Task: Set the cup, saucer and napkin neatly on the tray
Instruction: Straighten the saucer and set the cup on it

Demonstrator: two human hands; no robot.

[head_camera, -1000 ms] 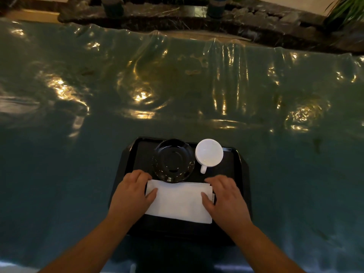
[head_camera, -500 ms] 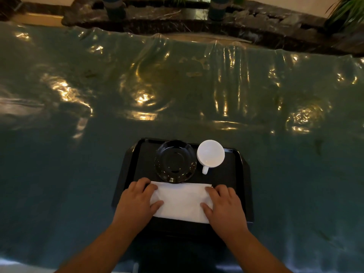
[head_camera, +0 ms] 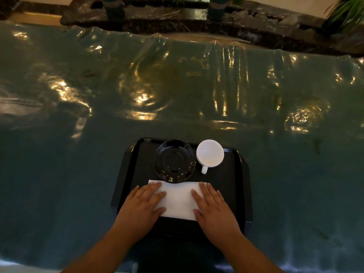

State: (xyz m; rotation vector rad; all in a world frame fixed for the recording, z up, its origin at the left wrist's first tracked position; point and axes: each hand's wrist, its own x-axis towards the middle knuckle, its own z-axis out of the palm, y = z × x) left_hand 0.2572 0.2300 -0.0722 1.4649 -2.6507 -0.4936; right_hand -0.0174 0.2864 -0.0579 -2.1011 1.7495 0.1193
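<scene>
A black tray lies on the table's near side. A black saucer sits at its far middle, with an empty white cup right of it, handle toward me. A folded white napkin lies flat on the tray's near half; its far edge tucks under or against the saucer's rim. My left hand rests flat on the napkin's left end, fingers spread. On the right end, my right hand presses flat in the same way. Neither hand grips anything.
A wrinkled, glossy green plastic cover spreads over the whole table. Beyond the far edge runs a dark stone ledge with plants at the far right. The table's near edge is just below the tray.
Both hands have slid inward over the napkin's ends and flattened. The napkin looks narrower and straighter, its sides squared with the tray. Cup and saucer have not moved.
</scene>
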